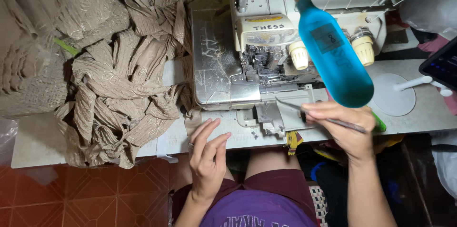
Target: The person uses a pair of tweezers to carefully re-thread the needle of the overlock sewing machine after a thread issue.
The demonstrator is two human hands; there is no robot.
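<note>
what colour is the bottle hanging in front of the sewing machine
The bottle is translucent blue with a dark label, seen clearly in the head view.

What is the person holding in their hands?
The right hand pinches thin metal tweezers near their back end, tips toward the sewing machine. The left hand holds nothing.

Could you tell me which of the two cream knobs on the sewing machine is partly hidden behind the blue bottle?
The left knob: the blue bottle overlaps its right edge, whereas the right knob stands clear beside the bottle.
</note>
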